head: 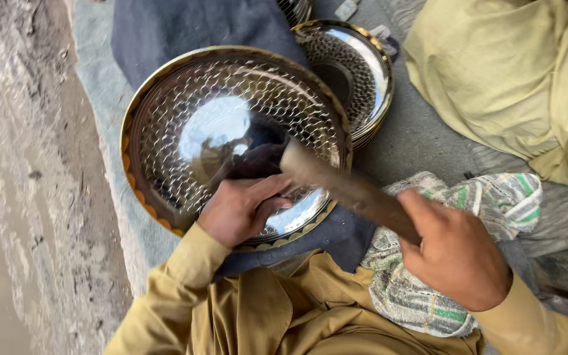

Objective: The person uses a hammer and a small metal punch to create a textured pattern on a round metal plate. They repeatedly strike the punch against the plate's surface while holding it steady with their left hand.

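Note:
A large shiny metal plate [185, 125] with a hammered dimple pattern and a gold scalloped rim lies on a dark blue cloth [165, 26]. My left hand [241, 207] rests on the plate's near side, fingers curled; whether it grips something small against the metal I cannot tell. My right hand [458, 253] grips the wooden handle of a hammer [346, 187], whose blurred head end hangs over the plate just above my left fingers.
A stack of similar patterned plates [359, 66] sits behind to the right. A striped green and white rag [494, 197] lies under my right hand. Another person's pale yellow garment [514, 79] fills the top right. Muddy ground [21, 197] runs along the left.

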